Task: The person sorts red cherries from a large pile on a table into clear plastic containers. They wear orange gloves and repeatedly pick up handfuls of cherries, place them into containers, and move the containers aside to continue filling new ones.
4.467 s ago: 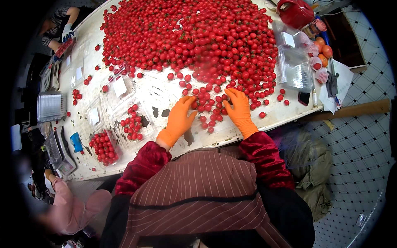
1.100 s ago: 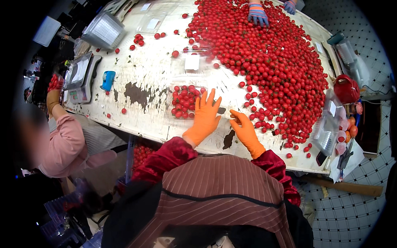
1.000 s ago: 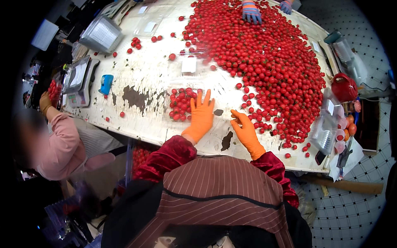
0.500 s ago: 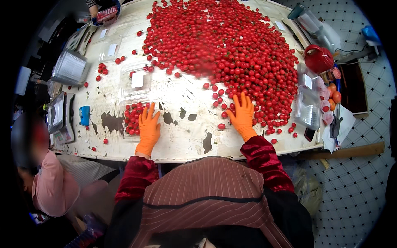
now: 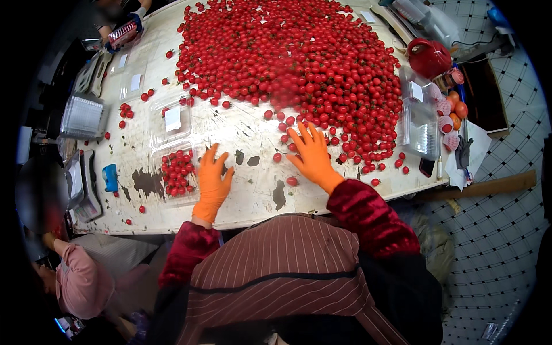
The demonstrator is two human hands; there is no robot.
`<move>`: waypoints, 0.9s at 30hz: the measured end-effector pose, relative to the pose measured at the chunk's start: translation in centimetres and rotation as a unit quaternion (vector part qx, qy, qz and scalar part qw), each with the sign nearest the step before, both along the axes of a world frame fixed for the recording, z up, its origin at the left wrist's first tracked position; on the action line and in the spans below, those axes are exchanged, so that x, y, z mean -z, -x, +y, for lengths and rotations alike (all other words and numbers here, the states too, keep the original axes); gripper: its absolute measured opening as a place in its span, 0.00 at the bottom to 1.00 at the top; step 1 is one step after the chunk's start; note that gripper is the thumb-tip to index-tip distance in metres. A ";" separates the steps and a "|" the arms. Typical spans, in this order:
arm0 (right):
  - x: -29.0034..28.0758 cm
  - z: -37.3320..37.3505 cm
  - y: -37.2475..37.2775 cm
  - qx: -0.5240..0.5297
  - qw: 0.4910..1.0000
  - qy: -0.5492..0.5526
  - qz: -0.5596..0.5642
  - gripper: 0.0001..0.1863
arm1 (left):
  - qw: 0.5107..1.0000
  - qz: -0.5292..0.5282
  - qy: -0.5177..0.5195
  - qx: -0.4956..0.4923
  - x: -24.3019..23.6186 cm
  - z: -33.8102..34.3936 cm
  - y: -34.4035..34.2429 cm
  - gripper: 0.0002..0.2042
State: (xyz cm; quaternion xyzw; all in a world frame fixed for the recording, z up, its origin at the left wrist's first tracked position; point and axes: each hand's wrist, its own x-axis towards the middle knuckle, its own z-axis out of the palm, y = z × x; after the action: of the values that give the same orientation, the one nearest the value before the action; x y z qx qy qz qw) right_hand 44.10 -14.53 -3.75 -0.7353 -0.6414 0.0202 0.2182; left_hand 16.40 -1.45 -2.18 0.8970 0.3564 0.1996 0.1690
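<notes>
Both my hands wear orange gloves. My left hand [image 5: 214,181] is open, fingers apart, just right of a clear plastic box [image 5: 185,202] partly filled with cherry tomatoes [image 5: 177,171]. Nothing is in that hand. The box's hinged lid [image 5: 155,123] lies folded back on the far side and carries a white label [image 5: 173,118]. My right hand [image 5: 315,158] is spread open over the near edge of a big cherry tomato heap [image 5: 276,54]. Its fingertips are close to some loose tomatoes, and no grip on any shows.
Stacked clear boxes [image 5: 83,117], scales [image 5: 86,187] and a blue object [image 5: 110,178] stand on the left. At right are clear boxes [image 5: 418,129], a red jug [image 5: 428,58] and net-wrapped fruit [image 5: 445,123]. Other people are at far left [image 5: 86,282] and top left [image 5: 106,26].
The view has shifted, moving the scene leftward. My left hand has drawn away from the box to the right. My right hand has turned, its fingers now leaning left.
</notes>
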 end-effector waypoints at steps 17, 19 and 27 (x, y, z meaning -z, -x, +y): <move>0.7 -4.2 2.4 -0.126 0.987 0.064 0.072 0.33 | 0.968 0.023 0.245 0.050 2.1 -4.1 -9.2 0.52; 0.9 -5.2 1.4 -0.060 0.996 0.047 0.048 0.33 | 0.954 0.047 0.289 0.060 0.6 -4.4 -10.7 0.49; 2.1 -7.0 1.2 0.016 0.998 0.040 0.048 0.33 | 0.948 0.064 0.278 0.141 1.3 -6.9 -10.2 0.43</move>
State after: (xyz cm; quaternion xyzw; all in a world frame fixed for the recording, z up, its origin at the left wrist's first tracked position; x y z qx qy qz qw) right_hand 42.92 -21.51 -5.81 -0.7520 -0.6169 0.0775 0.2189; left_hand 26.65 -8.33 -3.53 0.8666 0.2773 0.0085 0.4147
